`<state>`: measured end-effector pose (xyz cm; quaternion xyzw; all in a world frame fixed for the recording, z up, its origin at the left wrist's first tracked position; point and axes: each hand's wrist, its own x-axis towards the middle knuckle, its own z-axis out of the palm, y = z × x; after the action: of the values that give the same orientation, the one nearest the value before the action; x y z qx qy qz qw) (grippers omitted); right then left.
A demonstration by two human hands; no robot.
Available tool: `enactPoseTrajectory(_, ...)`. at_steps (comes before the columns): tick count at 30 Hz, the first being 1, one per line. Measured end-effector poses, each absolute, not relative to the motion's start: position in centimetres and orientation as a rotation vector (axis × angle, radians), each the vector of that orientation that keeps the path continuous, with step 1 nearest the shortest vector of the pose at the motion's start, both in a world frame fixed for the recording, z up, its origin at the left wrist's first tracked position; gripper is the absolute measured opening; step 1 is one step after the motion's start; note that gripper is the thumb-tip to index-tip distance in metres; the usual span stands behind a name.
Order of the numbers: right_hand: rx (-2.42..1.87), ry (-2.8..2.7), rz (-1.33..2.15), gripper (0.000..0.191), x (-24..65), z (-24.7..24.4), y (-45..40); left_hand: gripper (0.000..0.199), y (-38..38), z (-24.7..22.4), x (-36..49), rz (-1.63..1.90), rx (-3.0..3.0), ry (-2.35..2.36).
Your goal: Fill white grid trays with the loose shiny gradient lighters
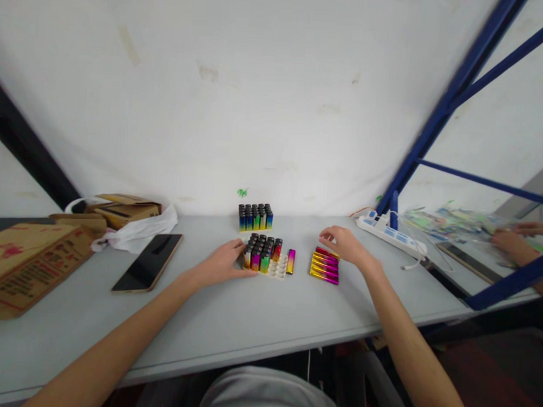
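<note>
My left hand (228, 262) grips the left side of a white tray (277, 269) with round hollows, its thumb along the near edge. Several black-topped, shiny coloured cylinders, which look like lighters (264, 261), stand upright on the tray's left and back part; hollows show at the right. Beside the tray's right edge is a single magenta-and-yellow cylinder (291, 262). Farther right, several yellow-and-magenta metallic cylinders (325, 268) lie side by side in a row. My right hand (344, 244) hovers at that row's far end, fingers loosely bent and apart, with nothing visible between them.
Behind the tray stands a block of black-topped blue and green cylinders (255, 218). Left are a phone (149, 262), a white plastic bag (141, 233) and cardboard boxes (37, 266). Right are a power strip (391, 234), a blue metal frame (434, 123) and another person's hands (515, 243).
</note>
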<state>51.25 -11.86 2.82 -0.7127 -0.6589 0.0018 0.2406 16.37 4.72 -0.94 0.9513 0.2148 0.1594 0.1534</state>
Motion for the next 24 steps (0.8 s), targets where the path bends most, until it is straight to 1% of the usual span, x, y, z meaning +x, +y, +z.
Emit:
enactPoseTrajectory(2,-2.027,-1.822,0.1,0.018,52.8,2.1,-12.3,0.065,4.6,-0.9,16.4,0.453,2.731,0.618)
enactPoseTrajectory(5,-2.015,-1.893,0.22,0.018,53.4,0.5,-12.3,0.064,4.4,-0.5,16.5,0.415,2.75,0.636)
enactPoseTrajectory(8,-1.943,-1.9,0.14,0.017,53.0,-0.4,-11.6,0.065,4.1,-0.2,16.5,0.384,2.764,0.659)
enactPoseTrajectory(11,-1.88,-1.727,0.14,0.023,52.2,0.0,-10.8,0.067,4.1,-0.1,16.5,0.38,2.756,0.665)
enactPoseTrajectory(13,-1.795,-1.596,0.304,0.028,51.3,0.9,-10.1,0.067,4.1,-0.2,16.4,0.39,2.751,0.661)
enactPoseTrajectory(16,-1.543,-1.432,0.64,0.038,48.7,2.1,-8.9,0.067,4.3,-0.4,16.4,0.426,2.735,0.646)
enactPoseTrajectory(18,-1.391,-1.297,0.804,0.044,46.5,2.5,-8.0,0.068,4.5,-0.6,16.4,0.442,2.732,0.638)
enactPoseTrajectory(22,-1.327,-1.076,0.916,0.054,42.3,1.6,-6.7,0.07,4.6,-0.9,16.3,0.416,2.764,0.623)
enactPoseTrajectory(24,-1.359,-1.017,0.921,0.053,41.1,0.9,-6.8,0.069,4.7,-1.0,16.3,0.412,2.762,0.614)
